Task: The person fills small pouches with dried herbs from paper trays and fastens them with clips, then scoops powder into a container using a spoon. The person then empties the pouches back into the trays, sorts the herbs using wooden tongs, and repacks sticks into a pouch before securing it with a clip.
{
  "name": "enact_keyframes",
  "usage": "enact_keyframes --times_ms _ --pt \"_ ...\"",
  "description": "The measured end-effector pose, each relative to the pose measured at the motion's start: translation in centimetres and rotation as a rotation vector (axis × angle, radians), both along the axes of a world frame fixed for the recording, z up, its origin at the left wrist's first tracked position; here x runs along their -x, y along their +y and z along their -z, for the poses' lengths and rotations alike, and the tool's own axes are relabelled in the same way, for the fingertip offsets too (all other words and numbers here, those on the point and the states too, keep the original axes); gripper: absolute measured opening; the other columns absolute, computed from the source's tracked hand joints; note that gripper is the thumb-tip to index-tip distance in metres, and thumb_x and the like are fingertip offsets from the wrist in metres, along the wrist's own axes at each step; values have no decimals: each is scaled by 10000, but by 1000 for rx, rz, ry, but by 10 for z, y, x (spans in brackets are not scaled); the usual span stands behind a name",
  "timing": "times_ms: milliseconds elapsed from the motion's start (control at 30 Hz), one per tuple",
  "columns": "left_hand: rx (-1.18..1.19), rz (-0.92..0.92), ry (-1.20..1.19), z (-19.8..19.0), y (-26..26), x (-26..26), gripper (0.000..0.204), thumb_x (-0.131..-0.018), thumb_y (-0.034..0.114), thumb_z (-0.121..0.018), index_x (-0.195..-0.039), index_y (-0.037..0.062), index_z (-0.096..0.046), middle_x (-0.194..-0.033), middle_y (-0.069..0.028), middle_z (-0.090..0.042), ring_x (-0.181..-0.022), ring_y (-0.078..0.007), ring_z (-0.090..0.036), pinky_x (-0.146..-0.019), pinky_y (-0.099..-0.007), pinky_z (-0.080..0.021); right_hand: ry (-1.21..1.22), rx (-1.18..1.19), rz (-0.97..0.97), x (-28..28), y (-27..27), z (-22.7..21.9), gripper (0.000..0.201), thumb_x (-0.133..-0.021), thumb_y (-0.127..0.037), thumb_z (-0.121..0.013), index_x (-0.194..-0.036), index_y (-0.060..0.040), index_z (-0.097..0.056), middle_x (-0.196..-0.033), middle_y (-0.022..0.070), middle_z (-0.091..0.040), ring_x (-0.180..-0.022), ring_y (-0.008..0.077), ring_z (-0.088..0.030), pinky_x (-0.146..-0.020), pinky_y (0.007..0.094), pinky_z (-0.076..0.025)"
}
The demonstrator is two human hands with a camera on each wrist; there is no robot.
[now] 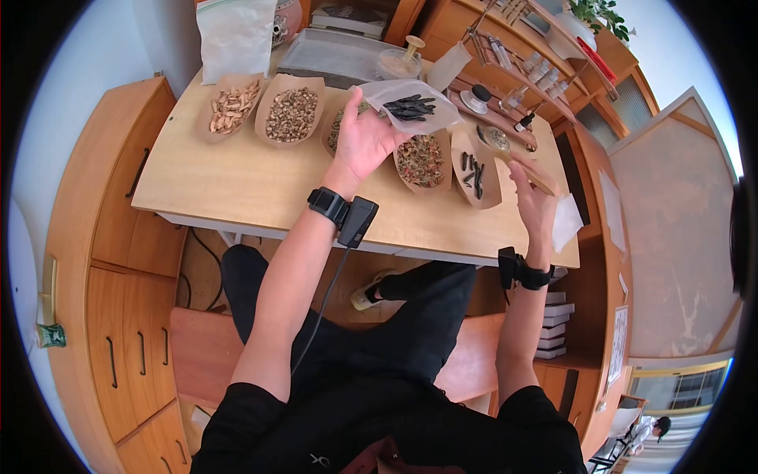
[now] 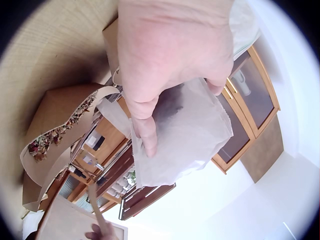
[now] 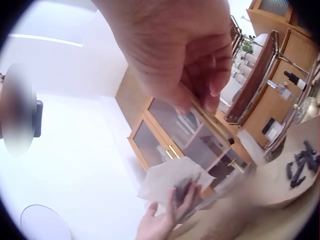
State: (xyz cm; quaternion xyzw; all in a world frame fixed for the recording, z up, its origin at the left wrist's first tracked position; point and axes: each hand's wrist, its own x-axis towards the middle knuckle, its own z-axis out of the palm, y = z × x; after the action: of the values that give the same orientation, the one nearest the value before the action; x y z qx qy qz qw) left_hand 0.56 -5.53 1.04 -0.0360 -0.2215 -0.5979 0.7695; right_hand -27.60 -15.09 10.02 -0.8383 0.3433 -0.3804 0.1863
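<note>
My left hand (image 1: pixel 365 144), palm up, holds a translucent paper bag (image 1: pixel 442 112) over the back of the table. Dark, finger-like dried pieces (image 1: pixel 410 107) lie in it. The left wrist view shows a finger along the bag's near side (image 2: pixel 170 155); in the head view the bag hides most fingers. Out at the right, my right hand (image 1: pixel 534 201) pinches a slim wooden strip (image 1: pixel 537 170) between thumb and fingers. Close to that hand is a paper tray (image 1: pixel 488 178) holding a few similar dark pieces (image 1: pixel 472 167).
Paper trays of dried wood-coloured slices (image 1: pixel 233 107), brown chunks (image 1: pixel 292 114) and a reddish herb mix (image 1: pixel 421 160) line the table (image 1: pixel 237 178). Behind them stand a grey metal tray (image 1: pixel 332 57), a white bag (image 1: pixel 235 39) and a rack of small bottles (image 1: pixel 525 67).
</note>
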Motion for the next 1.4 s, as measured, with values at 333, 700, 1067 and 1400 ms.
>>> enact_keyframes --times_ms 333,700,1067,1400 --pt "-19 33 -60 -7 0 4 753 -975 552 -431 -1449 -20 -310 -1467 -202 -409 -1336 -337 -441 -1094 -463 -420 43 279 -432 -49 57 -44 232 -801 -25 -731 -1032 -31 -717 -876 103 -684 -756 242 -653 -686 321 -511" --pt "-46 -16 -65 -7 3 5 742 -976 572 -406 -1440 -3 -332 -1421 -188 -463 -1299 -318 -482 -1080 -450 -433 -14 227 -364 -35 47 -39 229 -840 -40 -718 -1065 -4 -698 -925 70 -679 -753 124 -627 -651 257 -493" --pt "26 44 33 -3 0 1 738 -963 532 -481 -1438 -11 -330 -1415 -206 -460 -1267 -355 -505 -953 -405 -536 103 -95 59 5 -54 36 247 -881 -213 -705 -1008 -2 -723 -774 93 -719 -693 128 -664 -641 279 -507" --pt "77 83 53 0 -3 0 777 -958 545 -482 -1452 -17 -272 -1445 -235 -396 -1318 -365 -446 -1070 -491 -456 42 -277 193 -2 -58 52 266 -887 -271 -688 -941 -16 -742 -677 57 -679 -588 104 -629 -509 272 -490"
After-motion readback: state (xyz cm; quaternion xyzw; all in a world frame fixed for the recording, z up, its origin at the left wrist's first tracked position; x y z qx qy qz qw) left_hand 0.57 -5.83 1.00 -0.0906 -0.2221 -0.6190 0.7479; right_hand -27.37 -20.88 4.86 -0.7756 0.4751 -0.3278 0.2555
